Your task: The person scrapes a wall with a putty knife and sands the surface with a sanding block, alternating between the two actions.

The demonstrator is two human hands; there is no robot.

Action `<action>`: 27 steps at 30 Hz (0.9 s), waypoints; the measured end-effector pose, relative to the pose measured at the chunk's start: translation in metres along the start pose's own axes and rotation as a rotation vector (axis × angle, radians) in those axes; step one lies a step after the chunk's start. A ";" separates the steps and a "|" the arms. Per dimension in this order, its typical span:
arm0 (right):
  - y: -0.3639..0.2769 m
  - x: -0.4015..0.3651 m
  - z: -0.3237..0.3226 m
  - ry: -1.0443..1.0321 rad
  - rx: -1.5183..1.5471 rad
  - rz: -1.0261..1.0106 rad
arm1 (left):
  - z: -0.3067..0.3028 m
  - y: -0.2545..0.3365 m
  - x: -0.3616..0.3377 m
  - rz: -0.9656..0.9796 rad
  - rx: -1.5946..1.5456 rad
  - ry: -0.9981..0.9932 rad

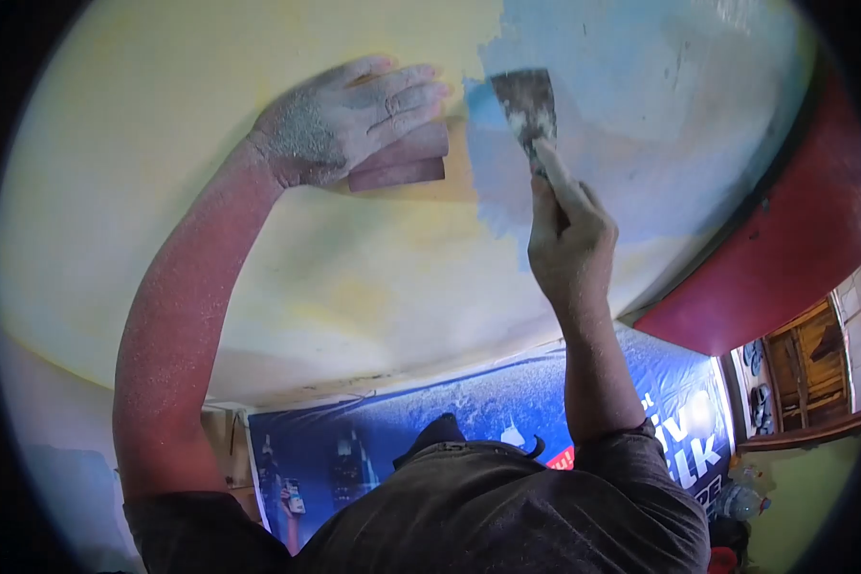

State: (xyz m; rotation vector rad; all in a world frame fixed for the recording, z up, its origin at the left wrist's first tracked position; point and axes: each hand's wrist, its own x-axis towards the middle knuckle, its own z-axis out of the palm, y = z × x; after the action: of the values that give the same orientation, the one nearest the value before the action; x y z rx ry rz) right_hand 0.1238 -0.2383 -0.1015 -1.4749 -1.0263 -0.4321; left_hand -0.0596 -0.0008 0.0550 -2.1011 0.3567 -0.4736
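Your right hand [569, 239] has its fingers clamped on the putty knife [526, 110], blade flat on the blue ceiling patch [641, 86]; your left hand [354, 115] lies just beside, fingers straight, together.

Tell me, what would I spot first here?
A dusty left hand lies flat on the yellow ceiling, upper left. Beside it, at top centre, the right hand grips a scraper against a blue patch. A blue banner hangs along the bottom.

Bright light, strong fisheye
Black vignette all round; edges bend and blur. Left hand [354, 115] throws a sharp shadow on the ceiling [163, 143]; banner [694, 416] glares.
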 end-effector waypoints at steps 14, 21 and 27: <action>-0.004 -0.005 0.005 0.000 -0.007 -0.029 | 0.004 -0.001 -0.001 -0.005 -0.033 0.021; -0.014 0.007 0.013 0.031 0.057 -0.039 | 0.004 0.001 -0.003 -0.007 -0.007 0.042; -0.004 -0.015 0.010 -0.034 0.016 0.030 | 0.006 0.001 -0.004 -0.036 -0.069 0.044</action>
State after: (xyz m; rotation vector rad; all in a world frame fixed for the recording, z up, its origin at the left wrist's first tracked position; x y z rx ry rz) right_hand 0.1094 -0.2341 -0.1124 -1.4860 -1.0312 -0.3773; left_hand -0.0602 0.0046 0.0503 -2.1694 0.3658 -0.5368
